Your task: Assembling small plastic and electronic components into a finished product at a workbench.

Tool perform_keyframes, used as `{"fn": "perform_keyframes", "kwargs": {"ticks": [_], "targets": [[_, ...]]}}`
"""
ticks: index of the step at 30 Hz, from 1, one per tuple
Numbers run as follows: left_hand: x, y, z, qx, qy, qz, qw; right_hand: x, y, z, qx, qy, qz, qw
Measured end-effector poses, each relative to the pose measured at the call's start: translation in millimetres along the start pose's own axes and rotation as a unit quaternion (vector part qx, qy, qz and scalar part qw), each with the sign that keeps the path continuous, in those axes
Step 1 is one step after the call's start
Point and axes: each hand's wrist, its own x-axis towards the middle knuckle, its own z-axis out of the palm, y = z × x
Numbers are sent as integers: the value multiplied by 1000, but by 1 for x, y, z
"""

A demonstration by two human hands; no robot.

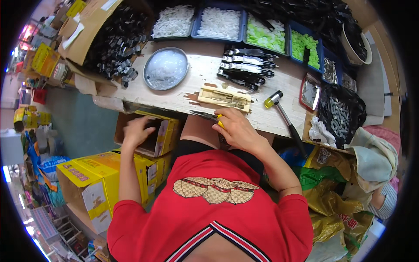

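Note:
My right hand (239, 129) is closed round the yellow handles of a pair of pliers (204, 115) at the front edge of the bench. Their dark, narrow jaws point left. Just beyond them lies a cream-coloured fixture block (224, 98) with metal parts set in its slot. Over an open cardboard box (164, 136) to the left of my lap hangs my left hand (137, 132). Its thumb stands apart from the fingers, which are slightly smeared, and I see nothing in it. A mallet (283, 114) with a yellow-and-black head rests right of the block.
Black folded pieces (245, 69) lie in a row behind the block. A round metal dish (166, 88) stands to their left. Blue trays (218, 38) of small white and green parts line the back. Dark clips (118, 54) fill a carton. Yellow boxes (94, 168) stand below left.

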Motion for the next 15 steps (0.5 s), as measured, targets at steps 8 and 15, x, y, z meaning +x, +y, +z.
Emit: {"fn": "perform_keyframes", "kwargs": {"ticks": [8,15], "targets": [[83,159,-60,-190,232,292,908,-19,10,-18,42,73,42,996],[157,288,-25,-9,264,410,873,-47,13,-42,15,153,94,984]]}}
